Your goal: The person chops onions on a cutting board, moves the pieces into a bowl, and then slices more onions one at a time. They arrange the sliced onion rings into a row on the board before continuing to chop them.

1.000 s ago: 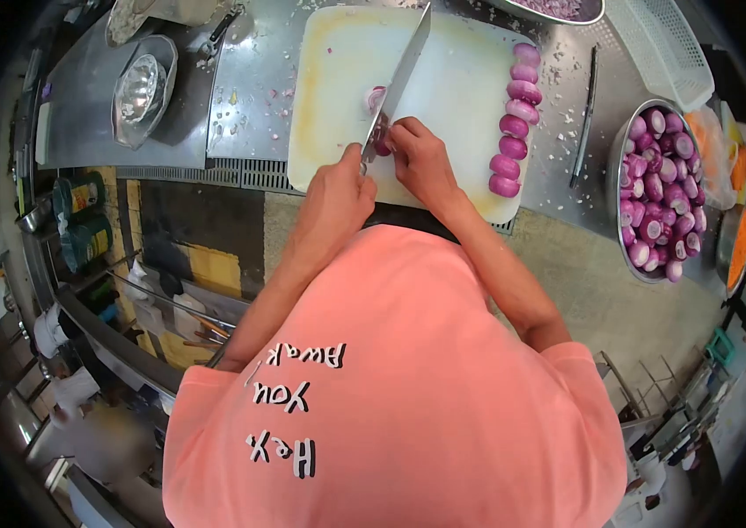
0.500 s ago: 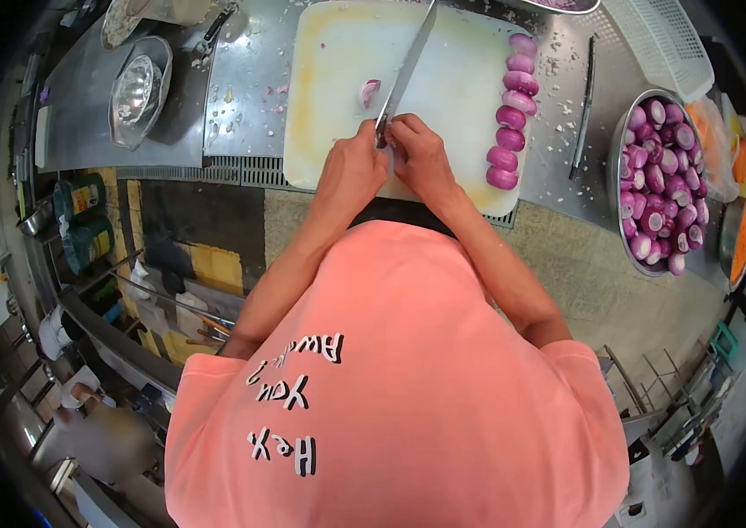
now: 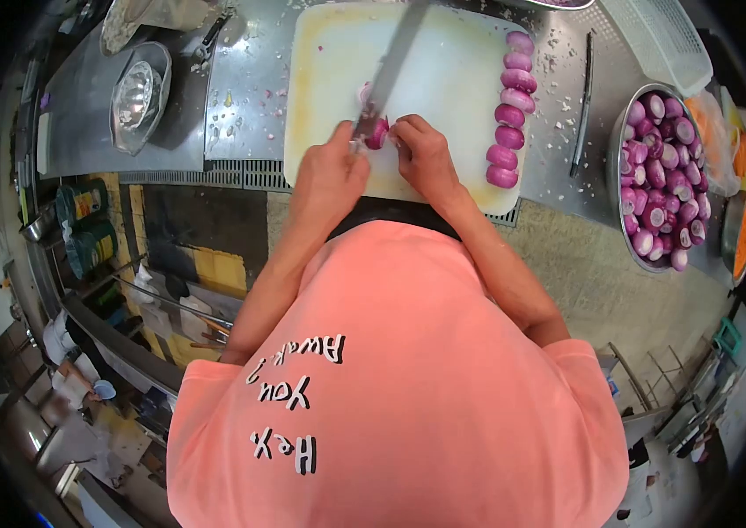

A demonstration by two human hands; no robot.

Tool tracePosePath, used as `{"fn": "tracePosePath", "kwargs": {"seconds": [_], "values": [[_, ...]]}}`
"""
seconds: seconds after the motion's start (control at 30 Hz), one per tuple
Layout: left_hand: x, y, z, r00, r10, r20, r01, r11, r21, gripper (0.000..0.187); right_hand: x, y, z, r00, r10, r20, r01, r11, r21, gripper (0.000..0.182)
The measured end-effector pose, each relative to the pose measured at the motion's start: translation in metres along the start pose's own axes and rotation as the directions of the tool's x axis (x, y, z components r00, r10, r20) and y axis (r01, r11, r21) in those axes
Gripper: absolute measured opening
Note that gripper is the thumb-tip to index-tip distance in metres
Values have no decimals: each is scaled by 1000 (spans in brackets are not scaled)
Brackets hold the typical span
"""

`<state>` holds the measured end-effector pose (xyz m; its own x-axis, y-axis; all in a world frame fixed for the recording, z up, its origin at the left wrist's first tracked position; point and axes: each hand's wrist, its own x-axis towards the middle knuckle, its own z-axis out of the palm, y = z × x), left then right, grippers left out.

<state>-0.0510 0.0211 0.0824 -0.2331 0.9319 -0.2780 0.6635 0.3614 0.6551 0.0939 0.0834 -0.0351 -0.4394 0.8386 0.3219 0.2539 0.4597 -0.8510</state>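
My left hand (image 3: 331, 167) is closed around the handle of a kitchen knife (image 3: 398, 57), whose blurred blade points away across the white cutting board (image 3: 329, 53). Close beside the blade, a purple piece of red onion (image 3: 378, 134) rests on the board. My right hand (image 3: 426, 151) has its fingers drawn together at the right side of that onion piece and appears to grip its edge. Just beyond, another small onion piece (image 3: 364, 91) is partly hidden by the blade. A row of several red onion halves (image 3: 514, 101) lines the board's right side.
Right of the board, a metal bowl (image 3: 615, 176) holds many peeled red onions. A dark rod (image 3: 582, 106) lies between them. At upper right stands a white plastic basket (image 3: 668, 44). On the left are a clear bowl (image 3: 140, 97) and a black-handled tool (image 3: 212, 35).
My left hand has shifted left with the knife, and the blade now blurs. The purple onion piece has come into view between the knife and my right hand, which stays nearly in place.
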Motion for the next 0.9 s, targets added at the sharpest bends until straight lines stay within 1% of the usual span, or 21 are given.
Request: {"fn": "tracePosePath", "kwargs": {"seconds": [0.03, 0.1, 0.13, 0.17, 0.2, 0.23, 0.27, 0.33, 0.37, 0.4, 0.47, 0.57, 0.6, 0.63, 0.67, 0.7, 0.73, 0.8, 0.83, 0.87, 0.9], "values": [[-2, -6, -4, 1000, 2, 5, -2, 1000, -1, 27, 0, 0, -2, 1000, 15, 1, -15, 1000, -7, 18], [-4, -20, -13, 996, -10, -91, 0, 994, -112, 26, 0, 2, -1, 999, 45, -17, -45, 999, -26, 17], [-3, -23, -17, 996, -9, -93, -2, 994, -113, 26, 1, 2, 1, 997, 73, -33, -74, 996, -39, 18], [-2, -24, -21, 991, -90, -102, 77, 990, -122, 26, 2, 0, 4, 997, 70, -33, -72, 997, -40, 18], [-2, -26, -25, 979, -169, -111, 155, 979, -131, 26, 4, -5, 8, 992, 118, -33, -119, 993, -27, 22], [-1, -32, -26, 976, -194, -104, 181, 976, -124, 24, 6, -11, 13, 986, 165, -35, -165, 986, -16, 27], [1, -39, -25, 978, -185, -102, 171, 977, -126, 24, 9, -18, 17, 986, 163, -43, -164, 986, -23, 27], [6, -55, -16, 946, -321, -51, 312, 939, -143, 24, 13, -31, 25, 994, 107, -6, -105, 967, -233, 32], [7, -63, -11, 951, -305, -41, 296, 943, -149, 24, 15, -34, 28, 978, 188, 86, -163, 957, -239, 29], [3, -71, -5, 960, -268, -79, 254, 955, -155, 24, 15, -29, 31, 978, 192, 76, -167, 952, -256, 29], [3, -72, -1, 967, -227, -114, 205, 964, -172, 24, 21, -11, 34, 992, 90, 92, -54, 941, -333, 27], [2, -73, -4, 953, -292, -81, 275, 946, -171, 25, 54, 29, 2, 998, 61, -1, -57, 923, -380, 22], [4, -80, -1, 965, -242, -101, 225, 963, -151, 27, 72, 44, -16, 999, 35, -37, -48, 873, -485, 21], [3, -84, 1, 974, -193, -118, 178, 976, -128, 28, 88, 57, -36, 996, 61, -57, -82, 848, -524, 23], [1, -84, 0, 972, -199, -125, 182, 974, -137, 28, 106, 83, -56, 998, 45, -36, -57, 864, -501, 25], [0, -81, -2, 973, -201, -111, 184, 972, -150, 30, 119, 86, -73, 998, 46, -36, -58, 825, -562, 29], [0, -78, -4, 975, -202, -96, 185, 969, -162, 32, 123, 85, -79, 999, 41, -29, -50, 824, -564, 29], [0, -74, -5, 971, -221, -91, 204, 965, -163, 32, 132, 78, -84, 998, -54, -13, 28, 699, -715, 35], [0, -73, -6, 968, -239, -81, 225, 962, -157, 33, 132, 73, -77, 994, -102, 40, 98, 668, -737, 39], [0, -77, -4, 966, -243, -85, 228, 960, -160, 33, 126, 66, -64, 995, -84, 55, 99, 724, -683, 39], [1, -84, 0, 973, -202, -114, 182, 969, -167, 32, 119, 47, -46, 995, -66, 70, 95, 775, -625, 39]]}}
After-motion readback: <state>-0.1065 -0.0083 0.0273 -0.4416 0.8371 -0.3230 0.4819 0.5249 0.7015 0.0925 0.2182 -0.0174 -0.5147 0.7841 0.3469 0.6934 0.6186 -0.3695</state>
